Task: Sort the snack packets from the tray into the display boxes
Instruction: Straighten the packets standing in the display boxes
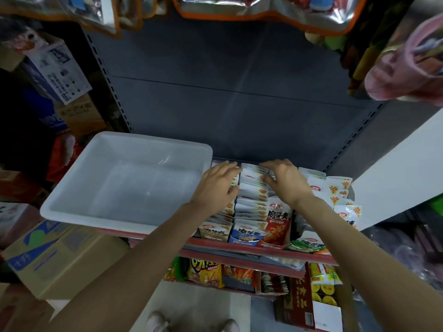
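the snack packets [251, 202] stand in tight rows inside the display boxes [242, 238] on the shelf [239, 248], just right of the white tray [72, 207]. the left hand [219, 185] lies flat on the left rows, grip released, fingers spread. the right hand [285, 180] rests on the middle rows, fingers bent down onto the packet tops; whether its grip pinches one i cannot tell.

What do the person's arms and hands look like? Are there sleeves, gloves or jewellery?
Both forearms are bare as far as the picture shows; no sleeve is visible. The left hand and the right hand wear no gloves. I see no rings, watch or bracelet on the fingers or wrists.
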`<state>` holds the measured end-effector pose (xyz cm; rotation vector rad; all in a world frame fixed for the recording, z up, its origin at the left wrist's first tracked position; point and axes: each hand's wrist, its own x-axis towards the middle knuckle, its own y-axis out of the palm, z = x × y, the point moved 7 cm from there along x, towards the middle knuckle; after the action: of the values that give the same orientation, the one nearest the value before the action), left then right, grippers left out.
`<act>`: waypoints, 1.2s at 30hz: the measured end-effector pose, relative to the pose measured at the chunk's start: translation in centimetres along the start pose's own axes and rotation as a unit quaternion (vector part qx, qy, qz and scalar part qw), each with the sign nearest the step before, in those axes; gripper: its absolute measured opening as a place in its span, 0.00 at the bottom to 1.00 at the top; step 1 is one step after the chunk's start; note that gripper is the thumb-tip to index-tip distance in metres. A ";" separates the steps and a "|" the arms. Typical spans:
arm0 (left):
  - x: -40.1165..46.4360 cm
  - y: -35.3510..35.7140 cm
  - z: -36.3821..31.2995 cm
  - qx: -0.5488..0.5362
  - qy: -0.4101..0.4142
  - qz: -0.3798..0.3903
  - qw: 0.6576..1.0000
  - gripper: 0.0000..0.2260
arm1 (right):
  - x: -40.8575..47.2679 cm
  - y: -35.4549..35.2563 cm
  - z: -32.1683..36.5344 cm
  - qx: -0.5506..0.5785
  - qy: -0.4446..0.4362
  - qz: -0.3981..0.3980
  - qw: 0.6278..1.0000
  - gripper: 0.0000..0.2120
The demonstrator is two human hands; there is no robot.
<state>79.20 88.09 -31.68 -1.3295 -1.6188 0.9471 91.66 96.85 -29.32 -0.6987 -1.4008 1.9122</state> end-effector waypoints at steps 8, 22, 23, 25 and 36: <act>-0.2 1.2 1.0 -0.036 0.012 0.038 0.999 0.23 | 2.5 1.0 1.3 -0.092 -0.008 0.056 0.994 0.10; -0.3 2.0 1.2 0.013 0.014 0.033 0.999 0.23 | 3.2 2.0 1.7 -0.051 -0.037 0.066 0.996 0.07; -0.3 1.9 1.2 0.015 0.015 0.032 0.999 0.23 | 3.2 2.1 1.8 -0.055 -0.026 0.075 0.995 0.07; -0.4 1.9 1.2 0.018 0.018 0.027 0.999 0.23 | 2.7 1.7 1.9 -0.045 -0.023 0.069 0.996 0.13; -0.6 2.1 1.2 0.016 0.006 0.029 0.999 0.23 | -2.2 3.2 1.9 0.046 -0.043 0.077 0.995 0.26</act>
<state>78.97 87.78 -34.12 -1.3639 -1.5574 0.9934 91.06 93.39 -31.74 -0.7059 -1.3337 2.1357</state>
